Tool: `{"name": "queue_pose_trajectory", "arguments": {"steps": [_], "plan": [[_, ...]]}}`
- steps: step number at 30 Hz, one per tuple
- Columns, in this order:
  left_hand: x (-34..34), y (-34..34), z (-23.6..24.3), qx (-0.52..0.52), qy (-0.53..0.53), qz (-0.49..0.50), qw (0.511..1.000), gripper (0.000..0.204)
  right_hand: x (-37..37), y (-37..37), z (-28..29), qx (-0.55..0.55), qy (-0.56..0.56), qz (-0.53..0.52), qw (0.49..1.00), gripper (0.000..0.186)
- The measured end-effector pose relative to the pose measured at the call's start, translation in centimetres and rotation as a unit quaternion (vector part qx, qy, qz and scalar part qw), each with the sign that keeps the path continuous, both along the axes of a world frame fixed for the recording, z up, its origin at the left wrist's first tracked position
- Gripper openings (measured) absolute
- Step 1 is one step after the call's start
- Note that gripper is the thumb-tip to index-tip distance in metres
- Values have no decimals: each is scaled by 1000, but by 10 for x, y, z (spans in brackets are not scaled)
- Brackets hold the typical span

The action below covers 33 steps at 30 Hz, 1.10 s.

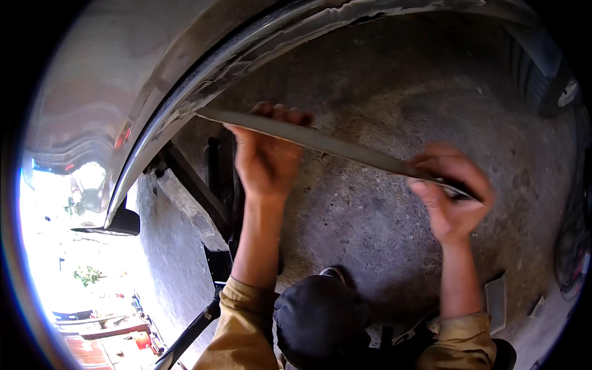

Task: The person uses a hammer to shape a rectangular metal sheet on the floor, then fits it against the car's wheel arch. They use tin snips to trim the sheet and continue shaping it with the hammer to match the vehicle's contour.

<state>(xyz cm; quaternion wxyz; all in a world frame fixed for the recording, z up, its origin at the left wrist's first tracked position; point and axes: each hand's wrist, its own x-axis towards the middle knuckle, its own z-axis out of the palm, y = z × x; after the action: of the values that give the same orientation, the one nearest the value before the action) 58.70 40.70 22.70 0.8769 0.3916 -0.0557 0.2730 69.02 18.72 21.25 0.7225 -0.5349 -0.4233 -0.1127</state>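
1. Left hand grips the long grey trim strip near its end at the wheel arch.
2. Right hand closes on strip's other end, away from arch.

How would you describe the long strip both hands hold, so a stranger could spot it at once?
Start at the glossy car body filling the upper left, and follow its curved arch edge down. A long, thin, pale grey strip peels away from that edge, running right and downward over the concrete floor. It alone is gripped by the left hand and right hand.
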Motion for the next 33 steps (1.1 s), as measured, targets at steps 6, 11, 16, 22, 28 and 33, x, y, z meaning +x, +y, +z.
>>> {"name": "queue_pose_trajectory", "arguments": {"steps": [6, 11, 16, 22, 28, 33], "plan": [[42, -33, -1, -9, -5, -69, 998, 51, 31, -49, 1, -91, -46, -89, 991, 24], [43, -8, 13, 7, -23, -24, 999, 54, 42, -14, 21, -73, -31, -60, 995, 20], [-8, 32, 15, 13, 29, 62, 998, 63, 40, 50, 42, -86, -156, 13, 984, 27], [-19, 13, -5, -14, 37, -10, 999, 90, 58, 17, 18, -189, -166, -82, 964, 34], [-19, -37, -13, -158, 62, -76, 983, 90, 68, -28, -19, -169, 21, -69, 983, 59], [-30, -52, -51, -173, 208, 19, 963, 46, 62, -21, -51, 37, 283, 29, 958, 65]]}}
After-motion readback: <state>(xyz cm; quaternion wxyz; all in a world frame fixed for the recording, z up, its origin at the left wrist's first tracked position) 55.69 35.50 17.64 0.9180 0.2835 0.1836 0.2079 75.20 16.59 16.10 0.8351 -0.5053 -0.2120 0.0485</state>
